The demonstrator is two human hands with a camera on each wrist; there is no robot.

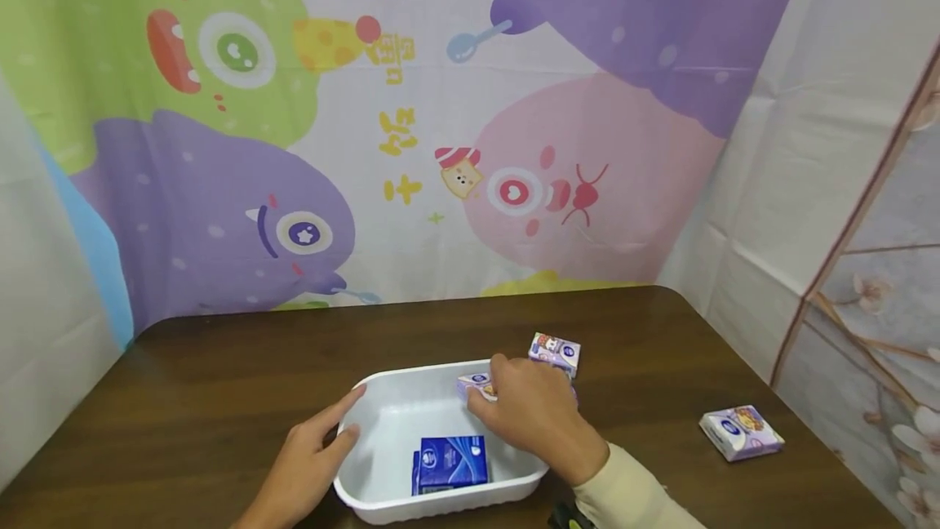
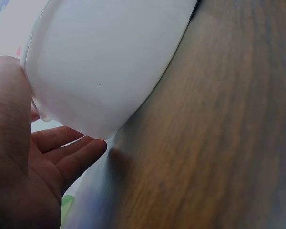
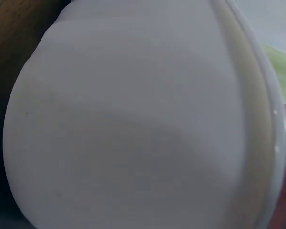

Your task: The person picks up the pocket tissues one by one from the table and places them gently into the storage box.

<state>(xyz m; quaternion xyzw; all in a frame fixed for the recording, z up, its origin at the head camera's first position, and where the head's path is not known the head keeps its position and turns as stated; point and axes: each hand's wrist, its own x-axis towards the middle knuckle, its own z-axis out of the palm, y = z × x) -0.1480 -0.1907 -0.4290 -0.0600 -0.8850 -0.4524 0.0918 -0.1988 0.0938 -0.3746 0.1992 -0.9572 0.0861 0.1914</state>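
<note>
A white plastic tub (image 1: pixel 389 424) stands on the table. My left hand (image 1: pixel 304 457) grips its left end, thumb at the rim; in the left wrist view the fingers (image 2: pixel 81 160) curve along the outer wall. Over the tub's right back corner, my right hand (image 1: pixel 534 411) pinches a small purple-and-white tissue pack (image 1: pixel 476 383), partly hidden by the fingers. Blue tissue packs (image 1: pixel 454 461) lie on the tub floor, one overlapping another. In the right wrist view the tub's outer wall (image 3: pixel 133 119) fills most of the picture.
Another purple-and-white tissue pack (image 1: pixel 556 352) lies just behind the right hand, with a further purple edge showing beside the hand. One more pack (image 1: pixel 742 433) sits near the right side of the brown table (image 1: pixel 242 382). A cartoon-print curtain (image 1: pixel 411 251) hangs behind the table.
</note>
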